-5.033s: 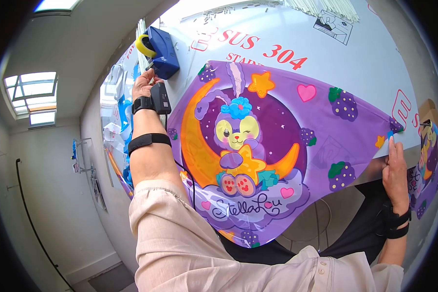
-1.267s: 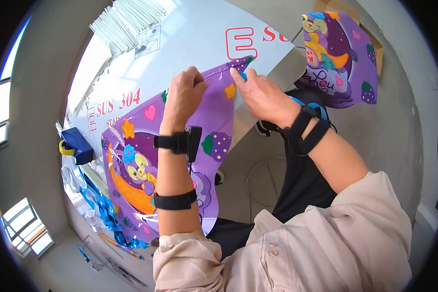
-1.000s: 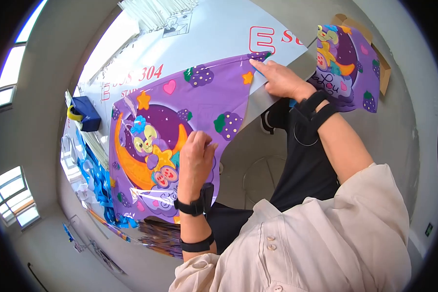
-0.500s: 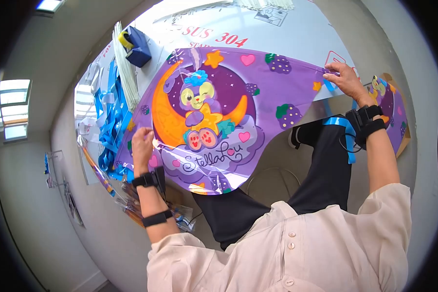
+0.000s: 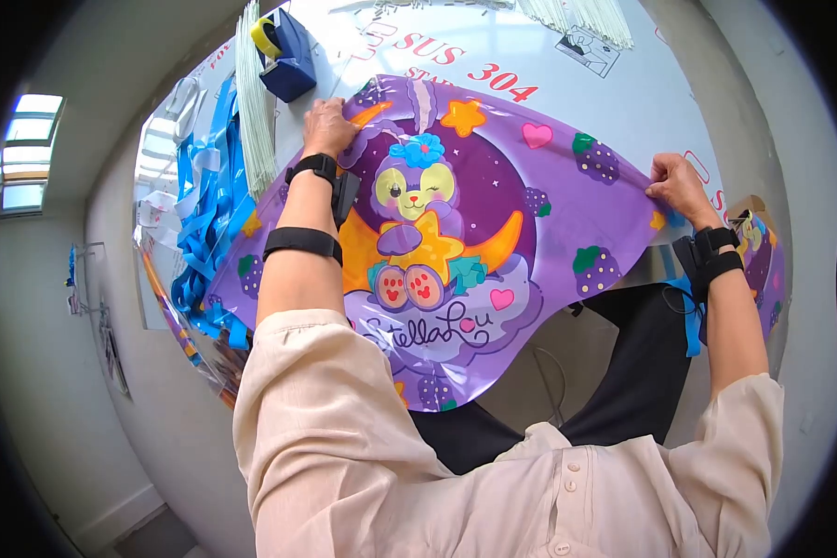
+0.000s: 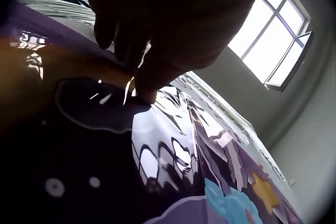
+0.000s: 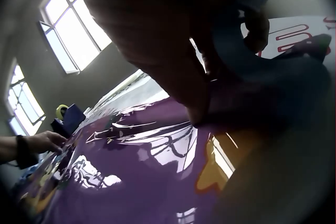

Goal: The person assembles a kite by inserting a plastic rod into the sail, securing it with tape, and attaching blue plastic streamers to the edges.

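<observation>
A purple plastic kite sheet (image 5: 614, 219), printed with a winking cartoon rabbit and a moon, spreads over the table and sags at its near edge. My left hand (image 5: 328, 128) pinches its upper edge near the moon's tip; in the left wrist view the thumb (image 6: 149, 85) lies on the glossy face. Toward the right corner my right hand (image 5: 679, 189) grips the same edge, its thumb (image 7: 197, 106) on top in the right wrist view. Creases run between the hands there. A blue ribbon (image 5: 693, 325) hangs below the right hand.
Behind my left hand stand a blue tape dispenser (image 5: 290, 70) and a bundle of thin white rods (image 5: 254, 112). Tangled blue ribbons (image 5: 209, 214) lie at the table's left. More rods (image 5: 604, 20) rest at the back. Another printed sheet (image 5: 763, 260) hangs over a box at right.
My left hand has gone from beside the tape dispenser, across to the right corner, then back to the sheet's upper left edge. The right hand has shifted along the edge, inward from the corner.
</observation>
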{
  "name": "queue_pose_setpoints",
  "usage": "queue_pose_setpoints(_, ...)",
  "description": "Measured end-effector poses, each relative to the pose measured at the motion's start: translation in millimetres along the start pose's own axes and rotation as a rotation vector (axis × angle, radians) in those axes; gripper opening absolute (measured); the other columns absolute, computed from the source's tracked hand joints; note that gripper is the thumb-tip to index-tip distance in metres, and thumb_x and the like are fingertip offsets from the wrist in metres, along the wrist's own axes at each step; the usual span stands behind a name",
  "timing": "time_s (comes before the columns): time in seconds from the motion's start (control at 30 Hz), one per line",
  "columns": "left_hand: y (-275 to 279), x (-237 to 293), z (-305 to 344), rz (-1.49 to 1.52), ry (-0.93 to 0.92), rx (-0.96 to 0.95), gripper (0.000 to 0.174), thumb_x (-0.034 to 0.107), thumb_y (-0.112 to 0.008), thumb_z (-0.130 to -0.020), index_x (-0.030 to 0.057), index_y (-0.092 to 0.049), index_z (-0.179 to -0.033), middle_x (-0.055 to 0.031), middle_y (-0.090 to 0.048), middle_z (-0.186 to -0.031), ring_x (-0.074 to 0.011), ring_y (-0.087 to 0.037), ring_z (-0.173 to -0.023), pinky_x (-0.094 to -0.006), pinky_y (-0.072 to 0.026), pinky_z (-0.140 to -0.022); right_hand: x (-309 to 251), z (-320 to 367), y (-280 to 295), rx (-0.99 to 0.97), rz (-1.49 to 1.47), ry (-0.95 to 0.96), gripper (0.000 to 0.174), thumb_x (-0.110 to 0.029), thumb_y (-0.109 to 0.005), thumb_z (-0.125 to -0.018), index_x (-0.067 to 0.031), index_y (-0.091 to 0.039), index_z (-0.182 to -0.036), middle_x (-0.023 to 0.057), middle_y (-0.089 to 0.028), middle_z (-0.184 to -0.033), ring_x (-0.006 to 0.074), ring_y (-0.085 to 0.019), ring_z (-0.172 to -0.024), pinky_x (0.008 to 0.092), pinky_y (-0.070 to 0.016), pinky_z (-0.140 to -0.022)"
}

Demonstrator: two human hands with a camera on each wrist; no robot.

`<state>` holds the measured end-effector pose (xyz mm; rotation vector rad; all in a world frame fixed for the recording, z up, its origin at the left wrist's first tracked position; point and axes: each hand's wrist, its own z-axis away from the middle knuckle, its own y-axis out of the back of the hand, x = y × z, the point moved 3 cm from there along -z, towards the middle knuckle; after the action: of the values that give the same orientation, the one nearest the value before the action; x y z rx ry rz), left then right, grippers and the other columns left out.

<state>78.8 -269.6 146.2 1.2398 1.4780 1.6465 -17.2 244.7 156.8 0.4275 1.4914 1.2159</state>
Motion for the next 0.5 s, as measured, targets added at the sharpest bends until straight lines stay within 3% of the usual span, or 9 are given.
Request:
queue_pose_setpoints(0.03,-0.3,0.6,-5.5,-0.010,0.128,-0.074,0.043,0.019,-0.073,-0.069,0.0044,-0.062,-0.108,-0.0151,-0.063,-0.106,-0.0312,-0.057,-0.104,-0.0384,-0.0442,-0.089,-3.9,0.6,1.9,-0.028,0.008,-0.040,0.019,0.004,-0.068,-0.059,0.0011,-0.053,-0.072,0.0108,-0.056,-0.069,0.0226,-0.055,-0.069,0.0331,-0.0448,-0.062)
queue_pose_setpoints(0.07,4.3,0.5,-11.2,-0.010,0.130,-0.083,0.043,0.019,-0.073,-0.069,0.0044,-0.062,-0.108,-0.0151,-0.063,-0.106,-0.0312,-0.057,-0.104,-0.0384,-0.0442,-0.089,-7.8,0.3,3.0,-0.059,0.016,-0.083,0.017,0.003,-0.065,-0.061,0.0005,-0.053,-0.071,0.0108,-0.056,-0.069,0.0221,-0.056,-0.070,0.0328,-0.0446,-0.062)
queue_pose_setpoints(0.13,6.7,-9.7,-23.2,0.026,0.151,-0.330,0.042,0.022,-0.077,-0.065,0.0043,-0.065,-0.101,-0.0147,-0.065,-0.100,-0.0325,-0.060,-0.099,-0.0369,-0.0465,-0.086,-14.5,-1.0,7.3,-0.061,-0.028,-0.079,0.014,0.001,-0.063,-0.062,-0.0005,-0.053,-0.072,0.0102,-0.056,-0.070,0.0226,-0.056,-0.071,0.0329,-0.0444,-0.063)
queue_pose_setpoints(0.17,9.0,-16.7,-27.2,0.089,0.080,-0.330,0.030,0.015,-0.075,-0.068,0.0016,-0.066,-0.094,-0.0113,-0.067,-0.088,-0.0279,-0.063,-0.086,-0.0346,-0.0487,-0.079,-20.2,-0.5,9.1,-0.053,-0.072,-0.068,0.012,-0.002,-0.061,-0.064,-0.0016,-0.054,-0.072,0.0096,-0.056,-0.071,0.0231,-0.056,-0.072,0.0331,-0.0443,-0.065)
queue_pose_setpoints(0.2,11.3,-25.8,-26.2,0.088,0.078,-0.340,0.030,0.015,-0.075,-0.068,0.0016,-0.066,-0.094,-0.0113,-0.067,-0.088,-0.0279,-0.063,-0.086,-0.0346,-0.0487,-0.079,-23.7,2.0,10.6,-0.058,-0.073,-0.078,0.012,-0.002,-0.061,-0.064,-0.0016,-0.054,-0.072,0.0096,-0.056,-0.071,0.0231,-0.056,-0.072,0.0331,-0.0443,-0.065)
queue_pose_setpoints(0.3,53.8,-18.5,-5.2,0.673,-0.021,-0.378,0.012,-0.001,-0.063,-0.078,-0.0020,-0.064,-0.090,-0.0038,-0.062,-0.083,-0.0117,-0.057,-0.075,-0.0270,-0.0485,-0.072,-32.0,14.0,22.7,0.224,0.160,0.175,0.011,-0.010,-0.061,-0.067,-0.0049,-0.057,-0.075,0.0064,-0.057,-0.074,0.0252,-0.056,-0.074,0.0344,-0.0433,-0.068)
queue_pose_setpoints(0.4,111.5,-8.8,35.1,0.969,-0.154,-0.318,0.023,0.003,-0.064,-0.081,0.0015,-0.064,-0.104,-0.0044,-0.065,-0.090,-0.0119,-0.059,-0.080,-0.0236,-0.0472,-0.077,-21.8,31.8,22.2,0.339,0.071,0.150,0.010,-0.012,-0.062,-0.068,-0.0061,-0.058,-0.075,0.0052,-0.059,-0.078,0.0245,-0.057,-0.078,0.0331,-0.0434,-0.068)
queue_pose_setpoints(0.43,127.7,-6.5,45.6,1.046,-0.209,-0.302,0.026,0.005,-0.064,-0.081,0.0022,-0.063,-0.107,-0.0048,-0.065,-0.092,-0.0123,-0.060,-0.082,-0.0236,-0.0472,-0.078,-15.3,36.9,24.2,0.310,-0.031,0.123,0.011,-0.015,-0.063,-0.070,-0.0084,-0.060,-0.078,0.0031,-0.061,-0.083,0.0227,-0.057,-0.086,0.0353,-0.0432,-0.071)
queue_pose_setpoints(0.5,159.8,0.0,66.3,1.156,-0.307,-0.264,0.029,0.008,-0.066,-0.082,0.0037,-0.062,-0.110,-0.0061,-0.066,-0.096,-0.0129,-0.061,-0.086,-0.0235,-0.0472,-0.081,-3.6,57.3,26.8,0.423,0.091,0.157,0.012,-0.017,-0.064,-0.070,-0.0090,-0.060,-0.079,0.0023,-0.061,-0.088,0.0230,-0.057,-0.090,0.0372,-0.0428,-0.072)
